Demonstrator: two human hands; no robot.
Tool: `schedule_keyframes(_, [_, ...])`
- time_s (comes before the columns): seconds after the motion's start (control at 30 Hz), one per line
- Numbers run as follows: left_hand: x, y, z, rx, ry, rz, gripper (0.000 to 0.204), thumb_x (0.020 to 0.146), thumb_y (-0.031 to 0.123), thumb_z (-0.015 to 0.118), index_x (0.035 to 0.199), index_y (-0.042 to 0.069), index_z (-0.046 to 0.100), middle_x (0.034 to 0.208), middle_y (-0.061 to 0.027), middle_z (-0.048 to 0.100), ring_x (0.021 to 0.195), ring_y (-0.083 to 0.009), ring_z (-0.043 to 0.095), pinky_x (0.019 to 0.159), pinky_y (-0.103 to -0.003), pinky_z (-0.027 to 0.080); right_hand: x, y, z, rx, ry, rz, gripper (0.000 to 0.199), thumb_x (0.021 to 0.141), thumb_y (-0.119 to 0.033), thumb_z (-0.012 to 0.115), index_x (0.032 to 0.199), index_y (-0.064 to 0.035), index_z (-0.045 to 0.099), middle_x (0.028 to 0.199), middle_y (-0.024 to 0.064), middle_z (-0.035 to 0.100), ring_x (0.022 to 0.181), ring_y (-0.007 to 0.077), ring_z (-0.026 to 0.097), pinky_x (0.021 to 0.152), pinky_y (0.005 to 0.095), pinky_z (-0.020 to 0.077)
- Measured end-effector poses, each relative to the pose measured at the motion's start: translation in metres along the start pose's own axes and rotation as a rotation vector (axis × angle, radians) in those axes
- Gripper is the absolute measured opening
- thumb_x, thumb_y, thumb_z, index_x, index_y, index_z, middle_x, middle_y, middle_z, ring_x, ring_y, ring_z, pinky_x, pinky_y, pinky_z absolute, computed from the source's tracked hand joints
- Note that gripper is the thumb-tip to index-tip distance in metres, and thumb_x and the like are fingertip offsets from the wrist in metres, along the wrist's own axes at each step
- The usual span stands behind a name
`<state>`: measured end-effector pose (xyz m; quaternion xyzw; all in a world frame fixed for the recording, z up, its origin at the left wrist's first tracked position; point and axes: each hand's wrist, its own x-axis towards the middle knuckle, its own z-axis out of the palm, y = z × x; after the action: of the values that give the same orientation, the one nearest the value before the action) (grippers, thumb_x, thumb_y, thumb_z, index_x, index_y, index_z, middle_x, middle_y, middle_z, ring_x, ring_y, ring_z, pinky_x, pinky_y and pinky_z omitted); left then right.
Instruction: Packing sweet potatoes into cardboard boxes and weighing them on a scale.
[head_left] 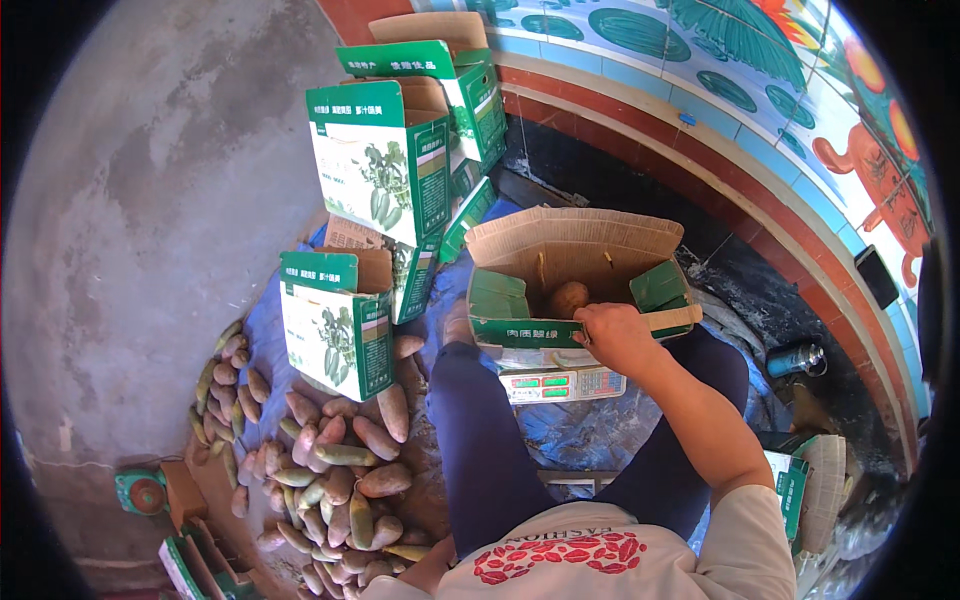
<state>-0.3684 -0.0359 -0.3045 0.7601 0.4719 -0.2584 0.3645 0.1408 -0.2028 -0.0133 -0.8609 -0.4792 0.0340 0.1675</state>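
An open cardboard box point(575, 228), green outside and brown inside, stands between my knees on a digital scale point(563, 386) with green-lit displays. My right hand point(615, 335) is closed over the box's near edge, the thumb outside the front wall. Just beyond its fingers, inside the box, lies a roundish brown tuber-like piece point(570, 298). Low on the left, my left hand point(430, 568) is beside a heap of long pinkish-brown and green tuber-like produce point(335, 480). My shirt and leg cover most of that hand, and its fingers cannot be made out.
White-and-green cartons point(335, 325) stand stacked at the left, on and beside a blue sheet. A steel flask point(797, 360) lies near the tiled wall at right. Another opened carton point(805, 490) is by my right side. A green device point(140, 492) sits at lower left.
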Motion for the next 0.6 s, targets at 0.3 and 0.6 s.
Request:
schedule_keyframes(0.3, [-0.004,0.022,0.019,-0.129,-0.085,-0.05,0.03,0.082,0.036,0.056,0.098,0.012,0.062,0.09,-0.0087,0.066,0.077,-0.0263,0.064,0.066,-0.042,0.05,0.002,0.0,0.0,-0.003,0.017,-0.02,0.019,0.076,-0.022,0.067,0.086,-0.0068,0.061,0.079,0.0089,0.063,0.078,0.0266,0.063,0.069,0.0376,0.0492])
schedule_keyframes(0.6, [-0.009,0.037,0.028,-0.232,-0.16,-0.116,0.031,0.082,0.037,0.056,0.1,0.013,0.062,0.089,-0.0077,0.065,0.078,-0.0255,0.064,0.066,-0.042,0.05,0.001,0.0,0.0,0.013,0.022,-0.01,0.021,0.074,-0.021,0.068,0.086,-0.0063,0.06,0.079,0.0091,0.062,0.077,0.0273,0.062,0.069,0.0382,0.0487])
